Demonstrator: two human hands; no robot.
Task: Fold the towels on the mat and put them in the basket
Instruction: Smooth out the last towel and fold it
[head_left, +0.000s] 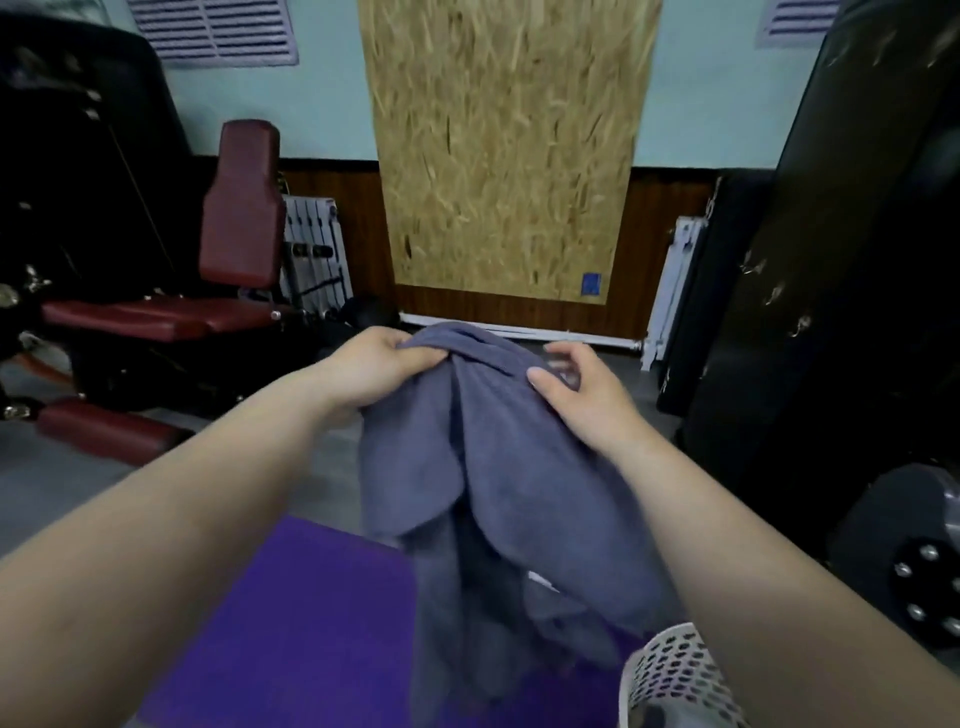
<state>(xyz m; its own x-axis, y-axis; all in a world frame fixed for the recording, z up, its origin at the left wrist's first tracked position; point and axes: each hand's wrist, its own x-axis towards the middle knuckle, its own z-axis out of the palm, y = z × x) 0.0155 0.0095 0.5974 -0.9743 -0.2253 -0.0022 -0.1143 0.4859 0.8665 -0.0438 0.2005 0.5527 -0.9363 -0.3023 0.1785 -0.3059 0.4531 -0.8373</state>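
Above the purple mat (291, 613), the left hand (374, 369) grips the grey towel (498, 467) by its top; the right hand (582, 395) seemingly pinches it too. Spreading comes next, with the basket (670, 675) beside the mat.

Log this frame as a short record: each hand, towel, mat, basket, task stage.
left hand: grips the towel's top edge
right hand: thumb on the towel, fingers curled over its top; slightly blurred
towel: grey-blue, lifted, hanging in loose folds
mat: purple, on the floor under the towel
basket: white, perforated, lower right; contents not visible
stage: this towel not yet folded, not in the basket
background: red padded bench at left
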